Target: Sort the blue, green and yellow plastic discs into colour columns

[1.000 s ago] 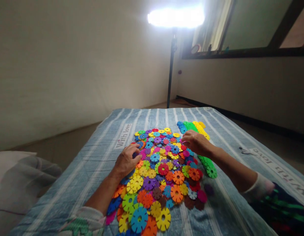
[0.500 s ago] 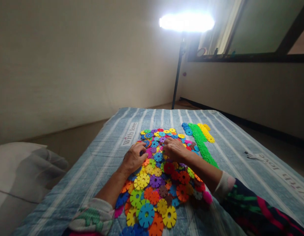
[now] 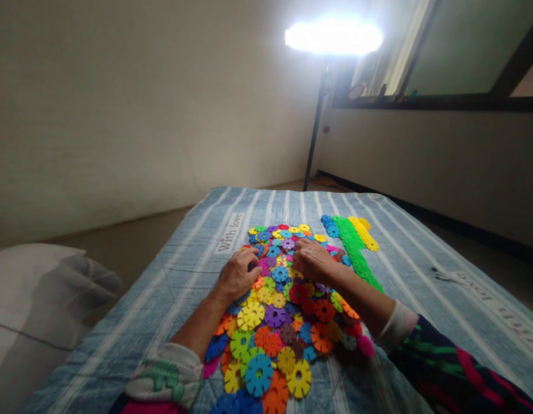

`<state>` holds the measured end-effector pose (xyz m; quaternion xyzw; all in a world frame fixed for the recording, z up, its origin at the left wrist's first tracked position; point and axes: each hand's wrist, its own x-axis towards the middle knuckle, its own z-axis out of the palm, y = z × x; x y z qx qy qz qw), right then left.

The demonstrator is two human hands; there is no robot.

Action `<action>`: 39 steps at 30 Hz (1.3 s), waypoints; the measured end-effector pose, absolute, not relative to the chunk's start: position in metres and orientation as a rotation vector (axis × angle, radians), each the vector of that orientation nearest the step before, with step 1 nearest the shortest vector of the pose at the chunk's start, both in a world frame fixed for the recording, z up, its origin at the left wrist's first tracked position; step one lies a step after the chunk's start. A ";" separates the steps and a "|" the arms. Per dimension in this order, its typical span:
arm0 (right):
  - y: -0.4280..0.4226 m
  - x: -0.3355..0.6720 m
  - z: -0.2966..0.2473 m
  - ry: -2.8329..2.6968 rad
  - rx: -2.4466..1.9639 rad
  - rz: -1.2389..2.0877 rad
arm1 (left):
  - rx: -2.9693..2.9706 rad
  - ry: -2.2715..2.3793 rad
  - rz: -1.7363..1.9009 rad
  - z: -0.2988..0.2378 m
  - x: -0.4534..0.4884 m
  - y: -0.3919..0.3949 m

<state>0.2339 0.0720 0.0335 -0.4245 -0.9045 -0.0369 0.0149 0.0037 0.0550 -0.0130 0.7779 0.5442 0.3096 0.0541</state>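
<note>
"Curling over the mixed heap of slotted discs [image 3: 278,299], two bare hands were right in among the colours! Where was the left hand [image 3: 238,275]?"

"At the heap's left edge, fingers bent, thumb a little apart from them. Whether they pinched a disc, I couldn't tell."

"And the right hand [image 3: 314,260]?"

"Over the far half, knuckles up, fingers drawn close together and pointing down. The tips were hidden, so no calling a grip there either!"

"So how far along did it look?"

"Partway, I'd have judged. Beyond the right hand, on the striped cloth [image 3: 163,310], lay discs grouped by colour: a long green strip [image 3: 351,244], blue discs [image 3: 328,223] along its far left side, yellow discs [image 3: 364,236] along its right."

"And what was left?"

"Plenty! Orange, purple, pink, red and brown lay jumbled together, with no group of their own in sight. Even blue and yellow pieces sat loose in the jumble, so those two groups looked unfinished."
</note>
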 end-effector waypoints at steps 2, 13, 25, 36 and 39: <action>0.072 0.234 0.033 -2.815 -1.325 -0.115 | 2.366 1.656 0.939 -0.013 0.004 0.055; 0.074 0.236 0.031 -2.852 -1.218 -0.058 | 2.369 1.644 0.973 -0.014 0.004 0.056; 0.083 0.221 0.030 -2.890 -1.144 -0.153 | 2.362 1.641 0.956 -0.013 0.005 0.056; 0.088 0.227 0.027 -2.642 -1.126 0.020 | 2.365 1.644 0.941 -0.012 0.005 0.056; 0.092 0.237 0.029 -2.514 -1.157 0.110 | 2.362 1.641 0.941 -0.012 0.005 0.057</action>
